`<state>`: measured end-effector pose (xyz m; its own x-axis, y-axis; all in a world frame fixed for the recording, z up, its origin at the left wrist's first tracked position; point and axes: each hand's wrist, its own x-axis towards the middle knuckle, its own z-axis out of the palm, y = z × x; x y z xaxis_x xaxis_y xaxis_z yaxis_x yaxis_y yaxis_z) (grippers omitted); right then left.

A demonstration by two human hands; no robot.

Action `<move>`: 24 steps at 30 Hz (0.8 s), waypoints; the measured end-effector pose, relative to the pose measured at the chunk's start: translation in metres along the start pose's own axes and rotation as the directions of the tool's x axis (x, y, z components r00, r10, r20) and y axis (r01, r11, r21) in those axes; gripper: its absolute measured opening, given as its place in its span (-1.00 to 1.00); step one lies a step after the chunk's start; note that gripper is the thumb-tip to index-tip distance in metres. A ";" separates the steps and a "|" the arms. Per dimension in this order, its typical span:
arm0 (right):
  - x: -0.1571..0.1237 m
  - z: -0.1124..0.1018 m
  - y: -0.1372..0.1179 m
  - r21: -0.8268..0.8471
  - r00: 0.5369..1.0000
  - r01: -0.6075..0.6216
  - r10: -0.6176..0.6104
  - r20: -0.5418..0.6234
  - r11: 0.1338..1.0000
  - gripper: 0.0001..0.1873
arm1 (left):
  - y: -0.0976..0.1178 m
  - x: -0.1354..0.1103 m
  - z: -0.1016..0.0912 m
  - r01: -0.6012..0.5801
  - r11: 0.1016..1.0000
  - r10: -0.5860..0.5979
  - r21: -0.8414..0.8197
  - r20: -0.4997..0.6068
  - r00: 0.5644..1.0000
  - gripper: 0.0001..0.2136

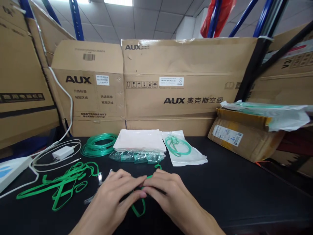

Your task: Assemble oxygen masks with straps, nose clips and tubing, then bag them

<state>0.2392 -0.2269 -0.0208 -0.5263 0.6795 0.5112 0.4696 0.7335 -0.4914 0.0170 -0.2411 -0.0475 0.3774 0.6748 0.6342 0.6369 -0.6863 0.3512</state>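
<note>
A green strap [139,212] is pinched between the fingertips of both hands over the black table. My left hand [118,195] is closed, thumb and fingers pressed together on the strap. Opposite it, almost touching, my right hand [168,190] is closed on the same strap. One loop hangs below the fingers, and a curled end shows just beyond them. Fingers hide the gripped part. Left of my left hand lies a tangle of green straps [70,179]. Small clear and metallic pieces [99,179] lie partly behind that hand.
Beyond the hands are coiled green tubing [99,145], a stack of white sheets [140,140], clear-green plastic parts [139,157] and a white pouch [188,160] with thin tubing on it. A white charger [63,152] with cables sits left. An open carton [227,133] stands right.
</note>
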 end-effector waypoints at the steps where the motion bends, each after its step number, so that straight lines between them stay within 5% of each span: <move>1: -0.001 0.001 0.001 0.001 1.000 0.003 -0.003 -0.001 1.000 -0.82 | 0.001 0.001 0.003 -0.024 0.999 0.023 -0.029 -0.007 1.000 -0.71; 8: -0.024 -0.001 0.024 -0.093 0.997 -0.079 0.077 -0.030 0.993 -0.62 | 0.008 0.003 0.003 -0.061 0.997 0.054 -0.040 -0.147 0.988 -0.82; 11: -0.026 0.006 0.018 -0.105 0.993 -0.114 0.117 0.015 0.988 -0.72 | 0.017 0.005 0.007 -0.068 0.998 0.066 -0.003 -0.200 0.978 -0.62; 14: -0.019 0.014 0.005 -0.193 0.995 -0.096 0.101 0.015 0.976 -0.85 | 0.023 0.008 0.012 -0.146 0.988 0.130 -0.050 -0.237 0.963 -0.75; 20: -0.006 0.003 -0.005 -0.308 0.996 0.084 -0.071 0.051 0.948 -0.84 | 0.011 0.004 0.006 -0.074 0.966 0.047 -0.249 -0.112 0.993 -0.82; 24: -0.008 -0.005 0.005 -0.321 0.979 0.118 -0.056 0.195 0.940 -0.28 | -0.003 -0.003 0.003 0.132 0.953 -0.163 -0.272 -0.096 0.982 -0.87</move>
<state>0.2495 -0.2286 -0.0239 -0.6800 0.6204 0.3907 0.6068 0.7753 -0.1751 0.0161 -0.2402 -0.0531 0.2023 0.7485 0.6316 0.4743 -0.6391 0.6055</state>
